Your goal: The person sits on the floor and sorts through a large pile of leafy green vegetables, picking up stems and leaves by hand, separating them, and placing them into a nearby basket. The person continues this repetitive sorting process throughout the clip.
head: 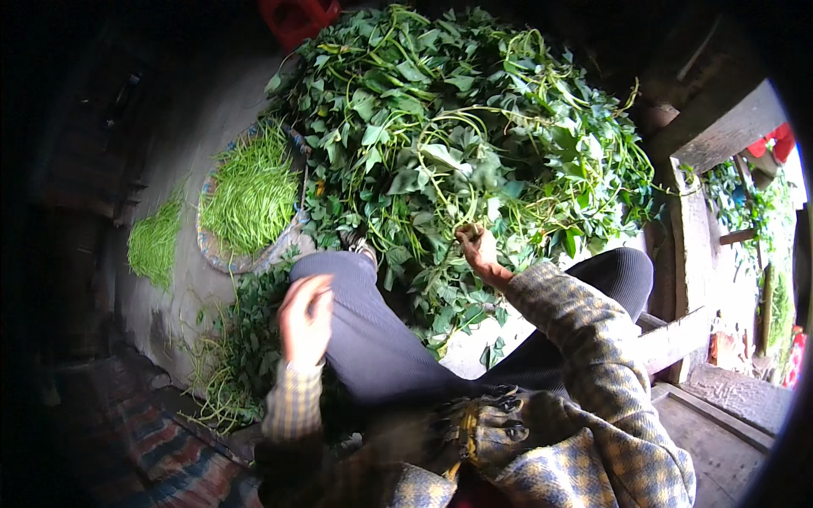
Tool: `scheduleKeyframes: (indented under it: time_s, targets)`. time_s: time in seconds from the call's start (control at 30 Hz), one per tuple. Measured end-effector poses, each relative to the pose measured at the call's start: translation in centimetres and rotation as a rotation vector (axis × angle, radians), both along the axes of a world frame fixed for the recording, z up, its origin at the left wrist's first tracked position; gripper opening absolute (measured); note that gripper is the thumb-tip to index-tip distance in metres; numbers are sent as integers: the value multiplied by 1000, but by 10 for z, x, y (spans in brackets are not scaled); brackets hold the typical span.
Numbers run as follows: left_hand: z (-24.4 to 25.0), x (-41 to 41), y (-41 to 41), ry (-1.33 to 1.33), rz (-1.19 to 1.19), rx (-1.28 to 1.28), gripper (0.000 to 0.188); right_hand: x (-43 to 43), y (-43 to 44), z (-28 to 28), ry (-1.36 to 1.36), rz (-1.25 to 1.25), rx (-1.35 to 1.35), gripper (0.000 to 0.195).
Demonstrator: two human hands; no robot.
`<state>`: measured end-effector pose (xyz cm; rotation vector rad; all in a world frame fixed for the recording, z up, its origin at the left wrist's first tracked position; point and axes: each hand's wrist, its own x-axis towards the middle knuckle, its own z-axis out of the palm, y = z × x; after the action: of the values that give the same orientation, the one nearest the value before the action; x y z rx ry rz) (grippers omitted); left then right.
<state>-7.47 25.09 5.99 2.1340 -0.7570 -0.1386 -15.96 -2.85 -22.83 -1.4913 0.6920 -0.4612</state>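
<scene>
A large heap of leafy green vines (381, 82) rises in front of me. My right hand (479, 251) is at the near side of the heap, its fingers closed on a leafy vine (437, 181) whose pale stem loops up over the leaves. My left hand (306, 320) is blurred above my left thigh, fingers curled; whether it holds anything cannot be made out. Just left of it, a smaller pile of leaves and stems (244, 355) lies on the floor. Further left, a round shallow basket (209, 254) with a woven rim holds a mound of cut green stems (254, 190).
Another small pile of green stems (155, 241) lies on the concrete floor (190, 305) left of the basket. A red plastic object (298, 19) stands behind the heap. Wooden posts and rails (689, 247) border the right side. A striped cloth (171, 451) is at the lower left.
</scene>
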Motion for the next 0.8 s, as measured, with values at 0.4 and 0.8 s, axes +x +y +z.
scheduleKeyframes:
  time_s: [0.4, 0.8]
  targets:
    - [-61, 31, -185, 1234, -399, -287, 16, 2, -44, 242, -276, 172, -427, 12]
    - [-60, 51, -223, 742, -381, -357, 15, 23, -90, 235, -303, -25, -48, 21]
